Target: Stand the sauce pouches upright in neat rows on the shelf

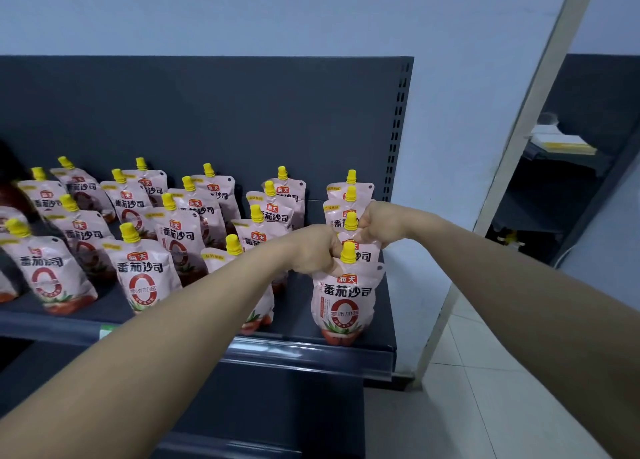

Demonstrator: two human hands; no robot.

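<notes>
The left hand (312,250) grips the front pouch's (343,299) top while the right hand (379,223) pinches the next pouch (365,256) behind it on the shelf (311,353).

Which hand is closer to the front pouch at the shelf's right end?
Left. The left hand pinches the top of the front pouch beside its yellow cap; the right hand holds the second pouch, just behind.
</notes>
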